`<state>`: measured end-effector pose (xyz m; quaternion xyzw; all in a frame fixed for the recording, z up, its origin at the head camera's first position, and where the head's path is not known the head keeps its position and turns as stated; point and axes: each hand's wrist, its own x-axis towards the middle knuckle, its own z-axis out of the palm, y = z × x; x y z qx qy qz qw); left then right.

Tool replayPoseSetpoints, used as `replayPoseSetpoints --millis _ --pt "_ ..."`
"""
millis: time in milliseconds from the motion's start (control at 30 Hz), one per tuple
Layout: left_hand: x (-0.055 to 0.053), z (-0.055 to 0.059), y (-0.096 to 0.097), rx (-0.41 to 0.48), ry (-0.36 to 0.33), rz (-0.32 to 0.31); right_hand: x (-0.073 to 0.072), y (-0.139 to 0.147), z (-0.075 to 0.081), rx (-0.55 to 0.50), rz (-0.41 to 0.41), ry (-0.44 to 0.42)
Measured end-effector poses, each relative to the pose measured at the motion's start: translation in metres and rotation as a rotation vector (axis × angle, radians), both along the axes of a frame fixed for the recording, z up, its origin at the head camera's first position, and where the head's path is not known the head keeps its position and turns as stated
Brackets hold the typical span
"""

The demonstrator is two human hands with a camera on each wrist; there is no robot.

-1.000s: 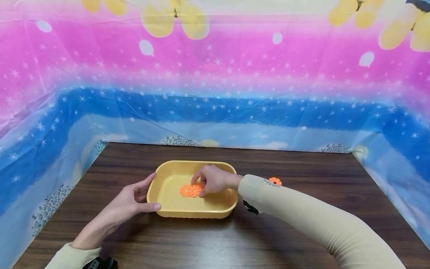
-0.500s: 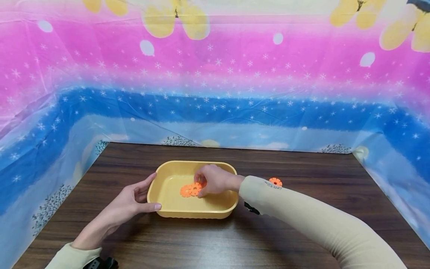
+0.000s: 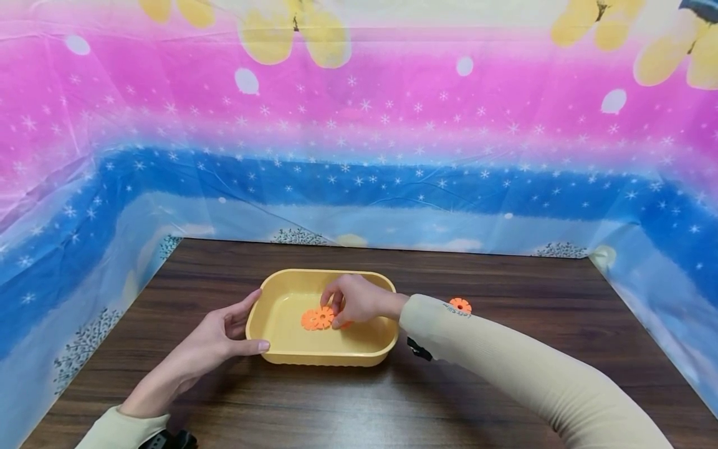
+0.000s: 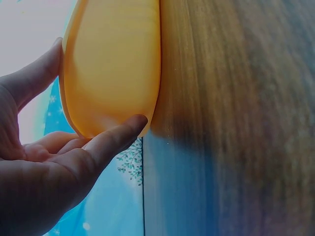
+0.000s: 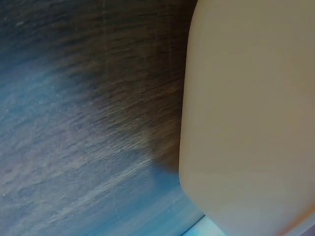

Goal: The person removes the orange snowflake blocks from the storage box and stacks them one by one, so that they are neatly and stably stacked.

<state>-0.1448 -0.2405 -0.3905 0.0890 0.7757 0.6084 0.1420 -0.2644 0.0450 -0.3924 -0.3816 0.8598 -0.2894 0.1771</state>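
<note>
A pale yellow plastic tub (image 3: 286,347) stands on the table, its outer wall also filling much of the left wrist view. My left hand (image 3: 215,333) holds the tub's left end, thumb at the near corner and fingers along the side. Inside, my right hand (image 3: 359,299) pinches an orange flower-shaped disc (image 3: 323,317) between thumb and fingers. It overlaps a second orange disc (image 3: 308,320) lying to its left. Part of another orange piece (image 3: 346,324) shows under the right hand. The right wrist view shows only the tub's outer wall (image 5: 246,108) and wood, no hand.
One more orange flower-shaped disc (image 3: 460,305) lies on the dark wooden table (image 3: 348,405) right of the tub, partly behind the right sleeve (image 3: 482,337). A printed cloth (image 3: 359,187) hangs around the back and sides of the table.
The pinched disc tilted up and shifted slightly right, then came back left over the other disc. More orange now shows beneath the right hand. My left hand and the tub stay put.
</note>
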Motion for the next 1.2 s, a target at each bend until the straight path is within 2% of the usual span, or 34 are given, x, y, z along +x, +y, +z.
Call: replayPoseSetpoints --millis 167,533,767,1200 --pt "0.0002 -0.0007 -0.0002 0.008 0.002 -0.003 -0.0008 -0.0011 -0.0011 -0.014 0.005 -0.007" --pt "0.0006 -0.0011 0.0006 0.001 -0.004 0.003 0.0056 -0.0035 0.0018 0.051 0.001 0.01" --pt "0.0008 0.0001 0.0017 -0.005 -0.011 0.007 0.0072 -0.0015 0.0037 0.024 0.021 0.027" --pt "0.0007 0.0011 0.0005 -0.008 0.002 0.0 0.007 0.0035 0.0085 -0.027 0.015 -0.042"
